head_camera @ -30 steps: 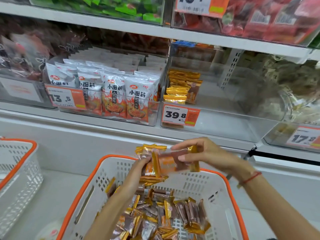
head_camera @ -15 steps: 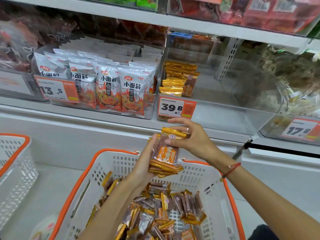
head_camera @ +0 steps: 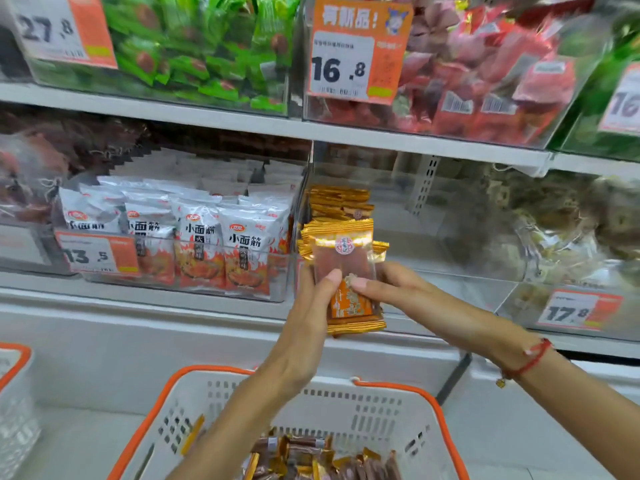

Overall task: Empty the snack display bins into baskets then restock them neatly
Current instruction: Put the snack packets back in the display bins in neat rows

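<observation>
Here, at mid-frame, both forearms reach up from the bottom edge: the left hand and right hand pinch an upright stack of gold-edged snack packets between thumbs and fingers, before the clear bin, above the orange-rimmed basket.

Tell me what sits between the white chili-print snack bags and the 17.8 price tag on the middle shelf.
In the head view, a clear bin holding a few gold-edged packets at its left; both hands, left hand and right hand, hold a packet stack before it.
</observation>
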Action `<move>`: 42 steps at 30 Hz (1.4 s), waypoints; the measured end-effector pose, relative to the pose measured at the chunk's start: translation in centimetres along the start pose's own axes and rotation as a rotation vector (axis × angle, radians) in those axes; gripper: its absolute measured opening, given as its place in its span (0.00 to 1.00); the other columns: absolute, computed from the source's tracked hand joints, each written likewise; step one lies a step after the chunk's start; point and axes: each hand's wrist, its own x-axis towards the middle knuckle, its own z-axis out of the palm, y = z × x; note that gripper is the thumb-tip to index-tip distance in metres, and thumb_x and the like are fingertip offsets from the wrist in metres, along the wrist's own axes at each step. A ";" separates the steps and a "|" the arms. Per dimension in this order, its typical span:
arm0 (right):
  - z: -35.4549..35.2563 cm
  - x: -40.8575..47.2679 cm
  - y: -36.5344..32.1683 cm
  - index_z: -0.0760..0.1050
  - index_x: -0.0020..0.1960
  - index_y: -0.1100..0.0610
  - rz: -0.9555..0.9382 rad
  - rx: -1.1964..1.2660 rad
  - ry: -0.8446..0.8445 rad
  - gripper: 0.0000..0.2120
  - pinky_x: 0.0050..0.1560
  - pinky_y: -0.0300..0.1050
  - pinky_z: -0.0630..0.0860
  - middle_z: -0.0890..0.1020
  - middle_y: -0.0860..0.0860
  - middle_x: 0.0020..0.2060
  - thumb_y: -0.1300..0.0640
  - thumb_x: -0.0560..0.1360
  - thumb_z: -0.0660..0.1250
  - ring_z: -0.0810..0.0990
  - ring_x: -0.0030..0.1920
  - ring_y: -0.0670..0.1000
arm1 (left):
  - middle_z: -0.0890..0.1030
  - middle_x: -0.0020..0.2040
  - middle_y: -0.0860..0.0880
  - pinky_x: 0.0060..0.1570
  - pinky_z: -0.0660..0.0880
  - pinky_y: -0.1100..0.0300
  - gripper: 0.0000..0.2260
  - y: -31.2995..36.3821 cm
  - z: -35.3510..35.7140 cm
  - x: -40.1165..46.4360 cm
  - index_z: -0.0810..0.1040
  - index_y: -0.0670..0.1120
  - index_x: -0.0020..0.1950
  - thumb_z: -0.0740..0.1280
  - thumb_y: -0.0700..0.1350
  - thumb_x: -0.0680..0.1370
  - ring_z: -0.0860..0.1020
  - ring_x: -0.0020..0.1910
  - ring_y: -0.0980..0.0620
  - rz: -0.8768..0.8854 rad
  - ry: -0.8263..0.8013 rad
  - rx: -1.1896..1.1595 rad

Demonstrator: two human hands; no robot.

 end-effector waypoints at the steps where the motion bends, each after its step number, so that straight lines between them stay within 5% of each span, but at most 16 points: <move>1: -0.9 -0.1 -0.4 0.73 0.64 0.52 -0.049 -0.022 0.043 0.17 0.50 0.36 0.76 0.84 0.45 0.53 0.51 0.76 0.67 0.82 0.53 0.43 | 0.79 0.62 0.58 0.65 0.71 0.49 0.24 0.3 0.4 0.9 0.66 0.61 0.71 0.59 0.64 0.76 0.76 0.63 0.55 0.029 -0.030 0.092; 4: -3.6 -0.4 -1.5 0.72 0.65 0.52 -0.170 -0.042 0.125 0.21 0.52 0.39 0.77 0.84 0.47 0.55 0.55 0.73 0.72 0.82 0.56 0.48 | 0.74 0.66 0.58 0.68 0.66 0.43 0.21 1.1 1.8 3.3 0.63 0.70 0.68 0.52 0.67 0.74 0.72 0.67 0.53 0.116 -0.088 0.289; 8: -5.5 -0.3 -2.1 0.72 0.65 0.50 -0.144 -0.113 0.058 0.15 0.57 0.40 0.77 0.83 0.47 0.55 0.53 0.79 0.61 0.82 0.56 0.47 | 0.68 0.59 0.64 0.65 0.70 0.48 0.10 1.3 3.4 6.2 0.59 0.80 0.54 0.49 0.70 0.72 0.70 0.62 0.60 0.140 -0.058 0.359; 13: -7.0 1.7 -1.0 0.76 0.60 0.55 -0.065 -0.035 0.124 0.16 0.52 0.43 0.80 0.85 0.52 0.49 0.48 0.78 0.60 0.84 0.51 0.50 | 0.69 0.55 0.59 0.59 0.65 0.60 0.15 0.6 4.2 9.6 0.65 0.66 0.57 0.48 0.67 0.75 0.68 0.58 0.66 0.079 -0.088 0.426; 17: -9.1 4.1 0.3 0.77 0.58 0.59 -0.016 0.168 0.229 0.18 0.45 0.42 0.81 0.85 0.54 0.47 0.48 0.76 0.62 0.85 0.48 0.51 | 0.67 0.67 0.51 0.65 0.60 0.57 0.24 2.0 4.4 13.1 0.64 0.53 0.73 0.49 0.62 0.81 0.63 0.67 0.54 0.056 -0.110 0.740; 21: -11.8 5.5 1.5 0.79 0.50 0.62 0.098 0.477 0.321 0.14 0.37 0.44 0.82 0.85 0.57 0.40 0.52 0.80 0.61 0.85 0.37 0.52 | 0.63 0.73 0.51 0.70 0.57 0.56 0.35 2.3 2.6 12.9 0.60 0.49 0.76 0.47 0.70 0.77 0.58 0.71 0.53 0.225 0.079 0.952; 23: -13.3 6.2 2.3 0.78 0.48 0.62 0.166 0.537 0.392 0.12 0.33 0.45 0.82 0.85 0.58 0.37 0.53 0.80 0.62 0.85 0.34 0.53 | 0.66 0.71 0.51 0.68 0.58 0.59 0.32 1.1 0.6 12.3 0.63 0.49 0.74 0.48 0.68 0.78 0.61 0.70 0.54 0.372 0.207 1.069; 29: -14.5 12.3 4.6 0.74 0.58 0.57 0.082 0.285 0.503 0.12 0.51 0.50 0.78 0.85 0.53 0.44 0.51 0.79 0.65 0.83 0.42 0.52 | 0.67 0.71 0.52 0.67 0.63 0.56 0.28 -1.8 -3.3 12.5 0.64 0.49 0.74 0.49 0.63 0.79 0.64 0.69 0.54 0.387 0.301 1.220; 36: -12.8 15.8 7.2 0.65 0.66 0.47 0.104 -0.248 0.290 0.21 0.61 0.54 0.76 0.79 0.49 0.58 0.41 0.76 0.64 0.79 0.57 0.52 | 0.67 0.71 0.51 0.67 0.59 0.61 0.28 -2.1 -3.3 12.2 0.63 0.49 0.73 0.51 0.63 0.79 0.63 0.70 0.55 0.421 0.343 1.171; 42: -14.0 14.7 7.8 0.70 0.58 0.44 0.099 -0.211 0.223 0.14 0.58 0.50 0.78 0.79 0.44 0.54 0.47 0.75 0.69 0.78 0.57 0.49 | 0.70 0.69 0.50 0.65 0.63 0.58 0.28 -2.2 -3.1 11.9 0.65 0.48 0.72 0.51 0.63 0.79 0.66 0.68 0.53 0.408 0.338 1.223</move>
